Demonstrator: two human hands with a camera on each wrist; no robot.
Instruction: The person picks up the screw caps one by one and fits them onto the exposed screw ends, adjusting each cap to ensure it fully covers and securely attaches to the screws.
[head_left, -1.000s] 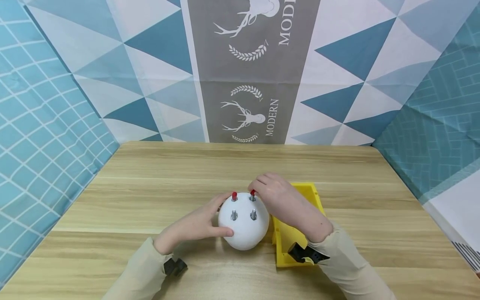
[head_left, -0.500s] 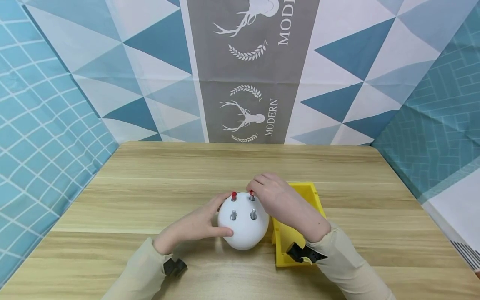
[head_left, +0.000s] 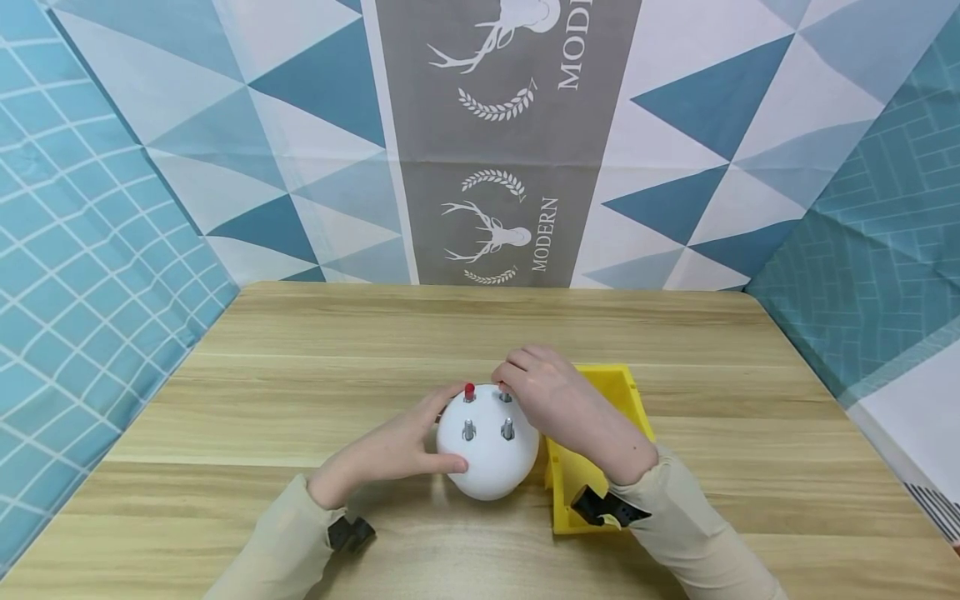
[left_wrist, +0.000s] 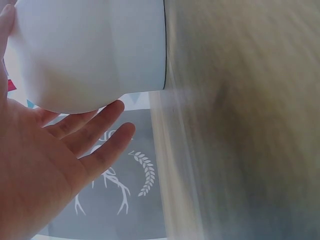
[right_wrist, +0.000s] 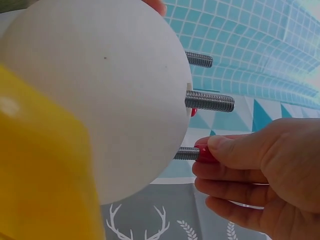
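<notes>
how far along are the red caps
Looks done: the far-left stud wears a red cap. In hand: the right hand pinches another red cap on the far-right stud. Remaining: the near-left stud and near-right stud are bare.

Across the lower half of your head view spreads a light wood-grain tabletop (head_left: 337, 333) with rounded back corners. At top centre you face a gray fabric panel (head_left: 495, 142) printed with white stag heads (head_left: 513, 237) turned sideways, laurel sprigs (head_left: 497, 112) and vertical MODERN lettering (head_left: 545, 234); the frame's top edge cuts off the upper stag. Either side of it you see triangle-print fabric (head_left: 322, 92) in blues and white. Down the left hangs rippled, sky-blue tile-print cloth (head_left: 82, 250); at right, teal brick-print cloth (head_left: 892, 217). Below that, at your lower right, lies white material (head_left: 915, 433) with dark stripes.
</notes>
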